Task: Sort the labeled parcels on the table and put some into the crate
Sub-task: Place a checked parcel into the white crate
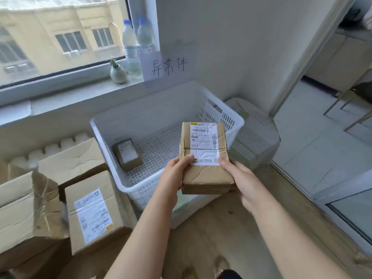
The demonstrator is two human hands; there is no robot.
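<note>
- Held parcel (205, 158): creased, matt brown cardboard with a wrinkled white paper label.
- Crate (153, 125): white perforated plastic, smooth with a slight sheen.
- Water bottles (132, 45): clear plastic.
- Floor (221, 228): pale wood-look boards.

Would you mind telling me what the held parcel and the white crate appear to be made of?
The parcel looks like cardboard, matt brown; its faces are creased and dented, with a wrinkled white paper label on top. The crate is probably moulded plastic, white with a slight sheen; its floor is perforated and side walls slotted.
</note>
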